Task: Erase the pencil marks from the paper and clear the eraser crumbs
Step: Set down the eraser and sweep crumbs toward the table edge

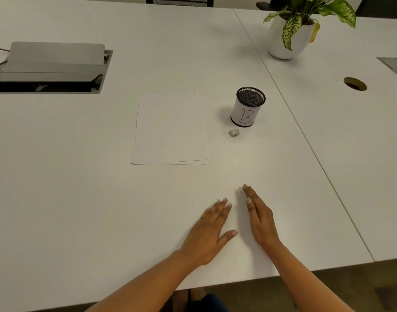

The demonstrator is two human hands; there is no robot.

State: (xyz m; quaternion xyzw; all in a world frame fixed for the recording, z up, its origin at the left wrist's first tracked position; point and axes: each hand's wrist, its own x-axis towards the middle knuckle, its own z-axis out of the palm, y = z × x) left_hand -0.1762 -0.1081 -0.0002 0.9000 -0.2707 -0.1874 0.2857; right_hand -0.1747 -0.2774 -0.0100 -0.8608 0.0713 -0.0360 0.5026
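A small stack of white paper (pixel 170 129) lies in the middle of the white table (pixel 80 199); I see no pencil marks on the top sheet. A grey eraser (pixel 234 132) lies on the table just right of the paper. My left hand (pixel 210 233) lies flat on the table with fingers straight, well below the paper. My right hand (pixel 259 218) stands on its edge beside it, fingers straight, holding nothing. A few tiny dark specks dot the table near my left fingertips.
A black mesh pen cup (pixel 247 106) with a white label marked "B" stands behind the eraser. A potted plant (pixel 287 34) sits at the back right. An open grey cable box (pixel 49 68) is set into the table at left. The table edge runs close below my wrists.
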